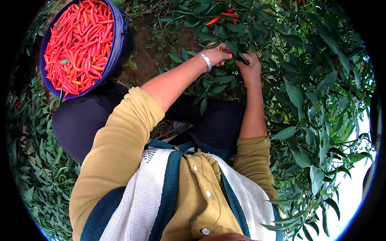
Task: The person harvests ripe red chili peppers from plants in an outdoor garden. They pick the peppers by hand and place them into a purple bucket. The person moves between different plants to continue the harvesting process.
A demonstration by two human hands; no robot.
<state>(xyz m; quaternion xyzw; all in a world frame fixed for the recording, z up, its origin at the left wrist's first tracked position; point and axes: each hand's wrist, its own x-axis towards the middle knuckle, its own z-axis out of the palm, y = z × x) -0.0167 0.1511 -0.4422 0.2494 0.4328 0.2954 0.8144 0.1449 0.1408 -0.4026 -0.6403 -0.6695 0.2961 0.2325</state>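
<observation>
My left hand, with a silver bangle at its wrist, reaches into a chili plant. Red chili peppers show between its thumb and fingers, and a dark green chili curves over the back of the hand. Just to the right, my right hand pinches a dark green part of the plant between thumb and fingers; whether it is a chili or a leaf I cannot tell. More red chilies hang among the leaves beyond both hands. A blue-purple bucket heaped with picked red chilies stands at the upper left.
Dense chili plants crowd the right side, and more foliage lies at the left behind the bucket. Bare soil shows between bucket and plant. My bent legs in dark trousers are close below the bucket.
</observation>
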